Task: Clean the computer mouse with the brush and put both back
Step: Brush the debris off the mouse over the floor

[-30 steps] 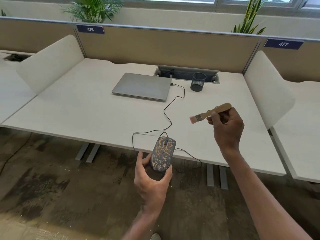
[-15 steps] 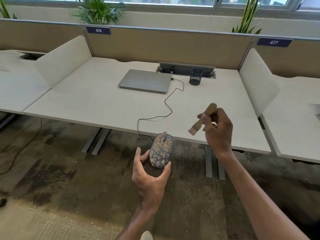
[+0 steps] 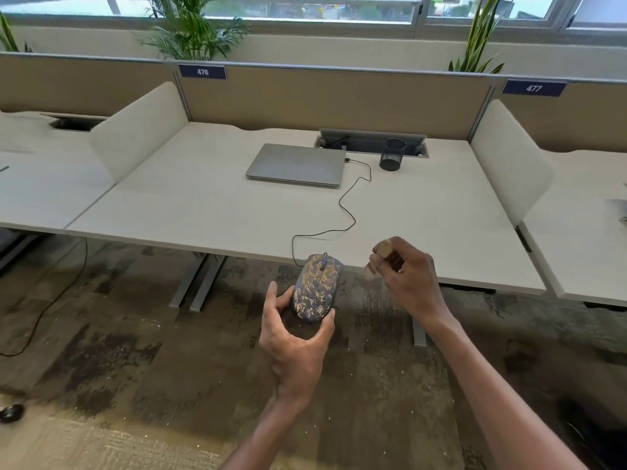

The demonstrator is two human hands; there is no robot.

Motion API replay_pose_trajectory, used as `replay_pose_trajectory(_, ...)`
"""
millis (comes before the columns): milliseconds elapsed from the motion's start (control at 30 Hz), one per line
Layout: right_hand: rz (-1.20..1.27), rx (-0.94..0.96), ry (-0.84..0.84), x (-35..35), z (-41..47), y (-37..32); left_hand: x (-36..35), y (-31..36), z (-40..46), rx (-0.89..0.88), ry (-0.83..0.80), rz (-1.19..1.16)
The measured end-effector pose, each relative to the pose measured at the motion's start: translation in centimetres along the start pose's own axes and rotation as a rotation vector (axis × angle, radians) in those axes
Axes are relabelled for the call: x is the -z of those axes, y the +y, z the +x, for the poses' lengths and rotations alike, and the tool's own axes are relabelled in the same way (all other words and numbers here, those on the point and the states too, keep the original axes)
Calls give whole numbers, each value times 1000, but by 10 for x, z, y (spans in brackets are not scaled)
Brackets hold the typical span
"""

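Note:
A dark wired computer mouse (image 3: 316, 286), speckled all over with orange-tan dust, rests in my left hand (image 3: 298, 337), held off the desk's front edge above the floor. Its black cable (image 3: 349, 212) runs back over the desk (image 3: 210, 205) to a closed grey laptop (image 3: 297, 165). To the right of the mouse, my right hand (image 3: 409, 279) grips a small wooden-handled brush (image 3: 385, 248). The handle's end points toward me and the blurred bristles show at the hand's lower left, a short gap from the mouse.
A black mesh pen cup (image 3: 392, 159) stands right of the laptop, before an open cable tray (image 3: 371, 144). White side dividers (image 3: 509, 164) flank the desk. The stained floor (image 3: 135, 351) beneath is scattered with light specks.
My right hand has dropped and turned the brush from pointing left to bristles-down beside the mouse. The view has pulled back from the desk; the mouse stays in my left hand.

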State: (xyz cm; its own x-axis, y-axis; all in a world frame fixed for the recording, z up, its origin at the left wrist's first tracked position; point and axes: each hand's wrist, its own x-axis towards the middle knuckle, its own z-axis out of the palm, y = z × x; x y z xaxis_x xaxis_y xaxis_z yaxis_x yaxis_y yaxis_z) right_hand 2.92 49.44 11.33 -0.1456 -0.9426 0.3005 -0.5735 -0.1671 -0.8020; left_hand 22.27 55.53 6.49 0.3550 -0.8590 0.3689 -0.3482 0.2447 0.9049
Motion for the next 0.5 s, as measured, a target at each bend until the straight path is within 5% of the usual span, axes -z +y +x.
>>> replay_pose_trajectory(267, 46, -189, -50, -21, -8, -16, 13, -5, 18, -30, -16, -14)
replay_pose_trajectory(500, 460, -489, -171, -22, -10, -23, 10, -4, 17, -16, -18, -2)
